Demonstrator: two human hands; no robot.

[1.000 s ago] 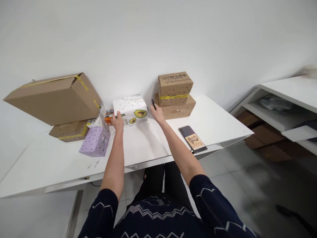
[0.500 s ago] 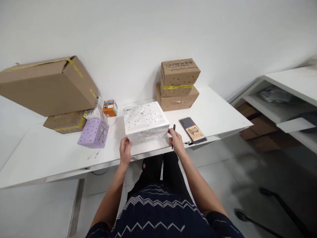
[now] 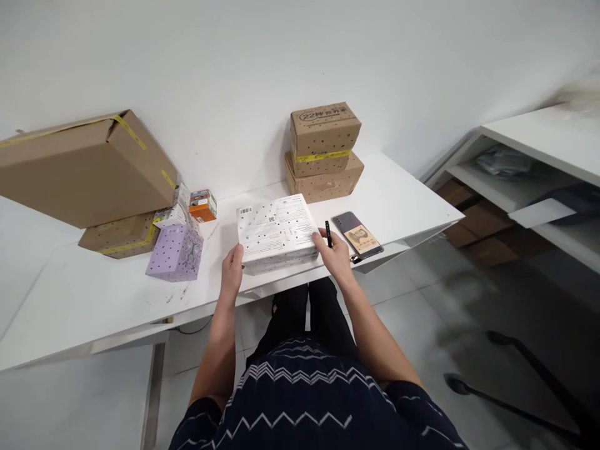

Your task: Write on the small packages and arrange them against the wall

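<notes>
A white box [image 3: 276, 228] with black dots, printed text and a barcode lies near the table's front edge, between my hands. My left hand [image 3: 232, 269] grips its near left corner, thumb on top. At the near right corner my right hand [image 3: 335, 253] grips the box with its thumb over the top edge. A black pen [image 3: 328, 233] sticks up between the fingers of that same hand. Just right of it lies a phone [image 3: 359, 235] with a picture on its back. The undersides of the fingers on both hands are hidden.
Two stacked brown cartons [image 3: 323, 150] stand behind the box on the white table [image 3: 403, 194]. At left are a purple box [image 3: 175, 253], a small orange box [image 3: 203, 206] and a large carton [image 3: 94, 169] resting on others. Shelving [image 3: 529, 144] stands at right.
My hands have moved up the box's sides to its upper corners, and the box's top has tipped slightly toward me. The pen now points more upright. The whole view has shifted a little.
</notes>
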